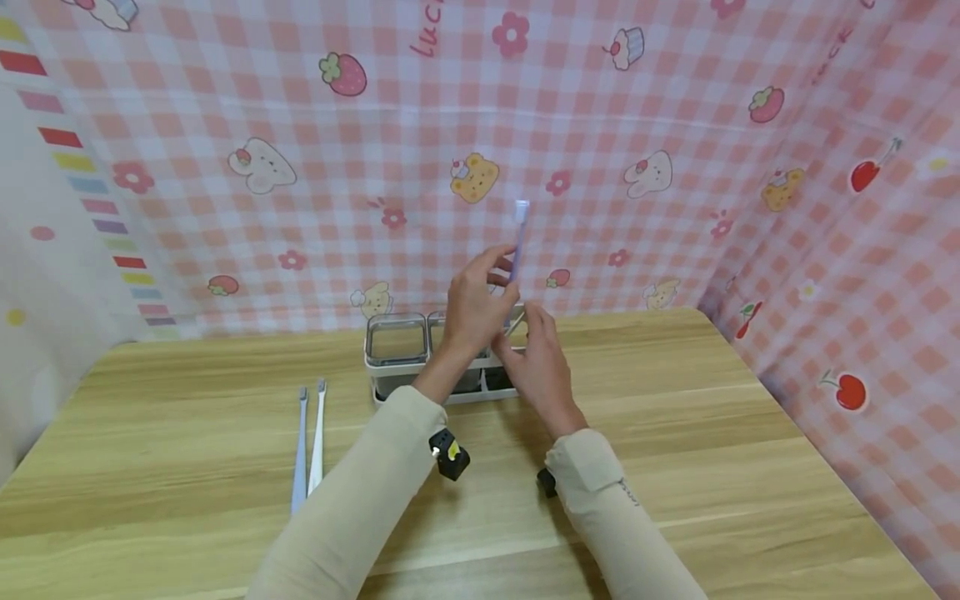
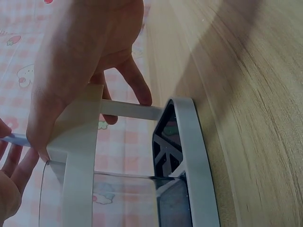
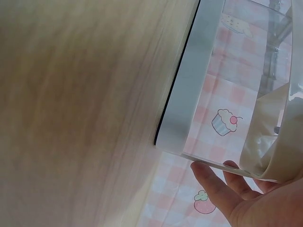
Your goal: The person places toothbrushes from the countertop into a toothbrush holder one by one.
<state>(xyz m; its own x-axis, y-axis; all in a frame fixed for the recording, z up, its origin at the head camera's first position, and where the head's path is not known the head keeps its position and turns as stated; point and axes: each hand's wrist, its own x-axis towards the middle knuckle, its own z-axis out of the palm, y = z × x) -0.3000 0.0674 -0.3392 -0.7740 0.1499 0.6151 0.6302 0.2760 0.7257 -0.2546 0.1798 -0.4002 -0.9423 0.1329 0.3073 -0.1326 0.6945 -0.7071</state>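
A purple toothbrush (image 1: 517, 242) stands nearly upright, bristles up, pinched by my left hand (image 1: 476, 304) above the right part of a white toothbrush holder (image 1: 450, 397). Its lower end is hidden behind the fingers. My right hand (image 1: 542, 358) grips the holder's right end, thumb in front and fingers at the end and back; the right wrist view shows its fingers (image 3: 213, 184) against the end edge. In the left wrist view the toothbrush handle (image 2: 16, 139) shows between the left fingers. Clear cups (image 1: 396, 340) sit in the holder's top frame.
Left of the holder, a blue toothbrush (image 1: 301, 442) and a white toothbrush (image 1: 318, 433) lie on the wooden table (image 1: 750, 500), partly hidden by my left sleeve. A pink checked cloth (image 1: 300, 208) hangs close behind the holder and along the right side.
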